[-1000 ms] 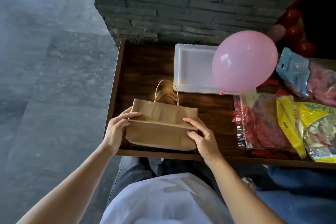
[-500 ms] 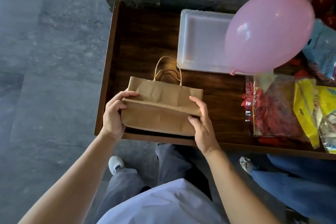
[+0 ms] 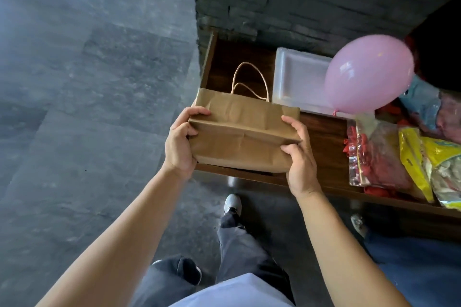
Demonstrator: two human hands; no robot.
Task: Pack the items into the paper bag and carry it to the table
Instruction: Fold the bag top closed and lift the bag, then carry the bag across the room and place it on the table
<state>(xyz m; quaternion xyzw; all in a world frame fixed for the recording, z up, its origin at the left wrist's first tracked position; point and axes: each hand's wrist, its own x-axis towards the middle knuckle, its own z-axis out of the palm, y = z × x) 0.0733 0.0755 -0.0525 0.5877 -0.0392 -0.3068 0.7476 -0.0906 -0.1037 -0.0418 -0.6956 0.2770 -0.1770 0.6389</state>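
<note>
I grip the flat bag (image 3: 243, 137) at the bench's (image 3: 321, 132) left end, left hand (image 3: 180, 142) and right hand (image 3: 298, 154) clamping its sides to unfold it.

I count one brown paper bag (image 3: 243, 137) with two twisted handles (image 3: 250, 81), gripped by my two hands, left (image 3: 180, 143) and right (image 3: 300, 154). To its right sit one white tray (image 3: 296, 82) and one inflated pink balloon (image 3: 369, 73). Further right lie three packets of balloons: one red (image 3: 374, 157), one yellow (image 3: 434, 164), one blue (image 3: 429, 104).
</note>
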